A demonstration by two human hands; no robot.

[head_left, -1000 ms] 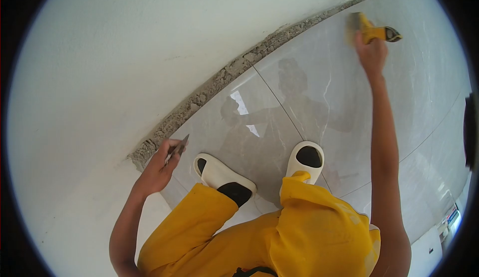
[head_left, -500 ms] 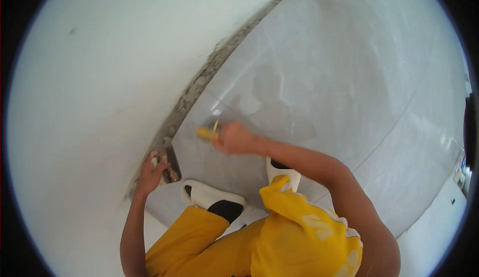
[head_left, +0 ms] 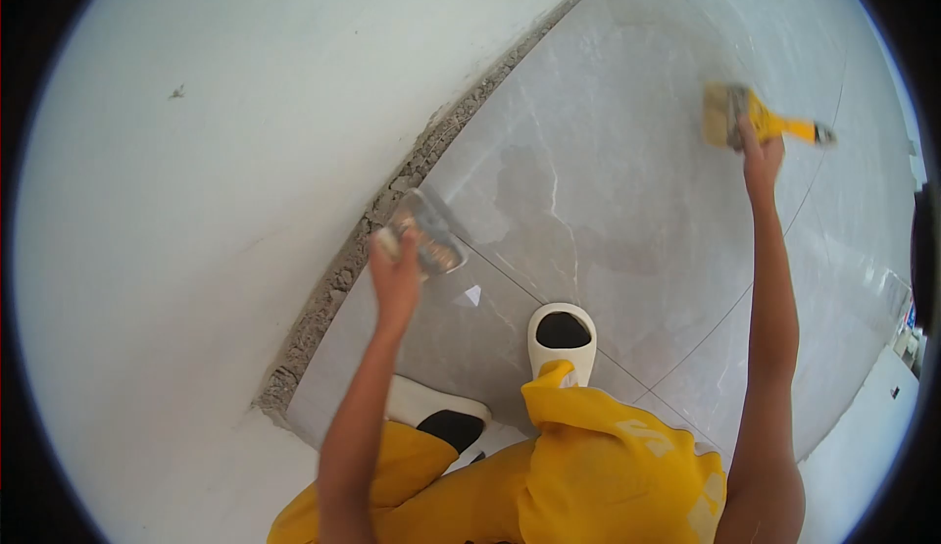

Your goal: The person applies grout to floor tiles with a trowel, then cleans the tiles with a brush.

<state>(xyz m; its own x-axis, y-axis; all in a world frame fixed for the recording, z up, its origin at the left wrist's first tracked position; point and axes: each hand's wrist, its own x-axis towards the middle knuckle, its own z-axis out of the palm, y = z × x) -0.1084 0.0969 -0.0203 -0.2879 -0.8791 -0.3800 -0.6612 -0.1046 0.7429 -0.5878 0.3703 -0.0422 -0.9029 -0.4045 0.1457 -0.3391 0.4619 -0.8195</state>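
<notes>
Right now my left hand (head_left: 397, 274) is closed around the handle of a scraper (head_left: 428, 230), its blade lifted at ten o'clock beside the crumbly mortar strip (head_left: 343, 274) where the wall (head_left: 216, 201) meets the tile floor (head_left: 608, 211). My right hand (head_left: 762, 157), well apart at two o'clock, grips a yellow brush (head_left: 750, 118) by its handle. Both tools look light to me. The blade seems thin and stiff, best held by the handle; the bristles look soft.
</notes>
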